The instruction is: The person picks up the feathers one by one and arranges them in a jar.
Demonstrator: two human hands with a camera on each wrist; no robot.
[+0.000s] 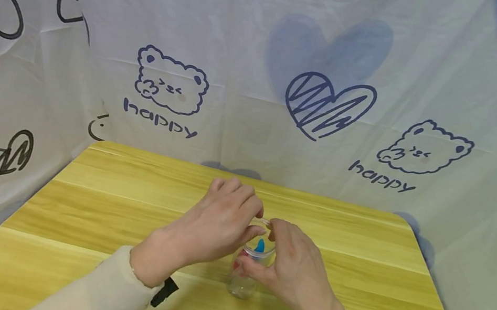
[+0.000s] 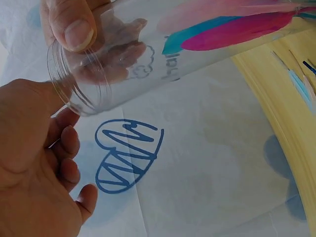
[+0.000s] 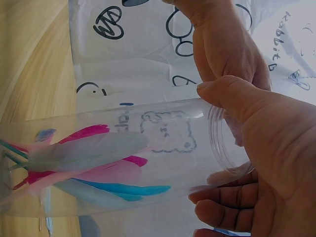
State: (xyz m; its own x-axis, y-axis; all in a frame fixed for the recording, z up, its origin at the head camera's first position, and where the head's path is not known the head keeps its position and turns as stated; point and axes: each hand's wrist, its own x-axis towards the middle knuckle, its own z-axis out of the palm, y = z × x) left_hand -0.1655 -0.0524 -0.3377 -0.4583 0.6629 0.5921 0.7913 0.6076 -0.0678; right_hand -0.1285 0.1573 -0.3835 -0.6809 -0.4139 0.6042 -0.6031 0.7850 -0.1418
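Note:
A clear plastic jar (image 1: pixel 240 287) stands upright on the wooden table, its threaded mouth uncovered. Pink, teal, magenta and pale feathers (image 3: pixel 89 148) are bunched inside it. My right hand (image 1: pixel 304 269) grips the jar close to the rim, thumb on the near side and fingers round the far side. At the mouth from the left is my left hand (image 1: pixel 215 222), its thumb overlapping the rim. In the left wrist view the fingers (image 2: pixel 69 170) of that hand are loosely bent beside the mouth, and nothing shows in them.
Slender pale-blue and dark pieces (image 2: pixel 301 86) lie on the table (image 1: pixel 79 205) beyond the jar in the left wrist view. A white cloth (image 1: pixel 241 69) with blue hearts and bear drawings hangs round the table's back and sides.

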